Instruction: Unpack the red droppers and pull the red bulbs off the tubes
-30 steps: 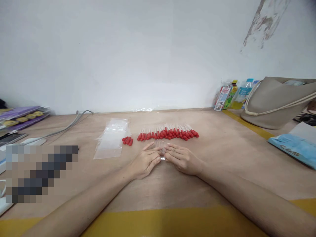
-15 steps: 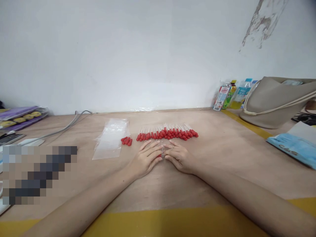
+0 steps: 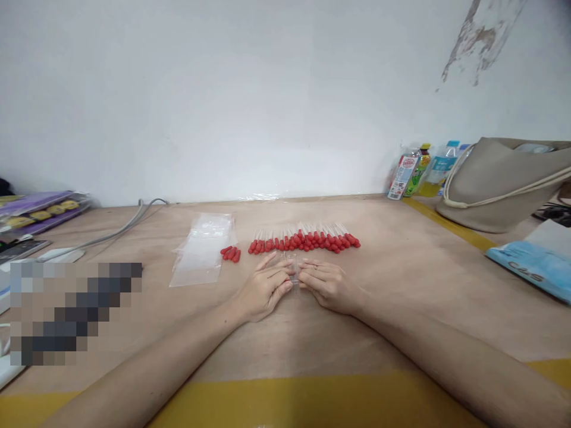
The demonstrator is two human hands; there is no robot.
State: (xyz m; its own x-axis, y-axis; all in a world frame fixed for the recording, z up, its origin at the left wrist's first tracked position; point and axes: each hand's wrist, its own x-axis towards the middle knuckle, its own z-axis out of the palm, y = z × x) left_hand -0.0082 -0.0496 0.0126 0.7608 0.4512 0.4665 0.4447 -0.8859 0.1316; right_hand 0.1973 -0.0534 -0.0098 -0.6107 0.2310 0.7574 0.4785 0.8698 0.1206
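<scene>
My left hand [image 3: 263,288] and my right hand [image 3: 328,284] rest on the brown table, fingertips meeting over a small clear plastic bag [image 3: 292,267] with thin clear tubes in it. Both hands pinch or press that bag, fingers close together. Just beyond them lies a row of several clear droppers with red bulbs [image 3: 304,239]. A few loose red bulbs [image 3: 231,253] lie to the left of the row, next to a stack of clear plastic bags [image 3: 203,246].
A beige bag [image 3: 499,184] and several bottles [image 3: 422,169] stand at the back right, a blue packet [image 3: 530,264] at the right edge. A grey cable [image 3: 111,229], purple boxes [image 3: 38,211] and a blurred patch occupy the left. Yellow tape runs along the near edge.
The hands barely moved: the fingers shifted a little over the small bag, spreading slightly forward and drawing back together.
</scene>
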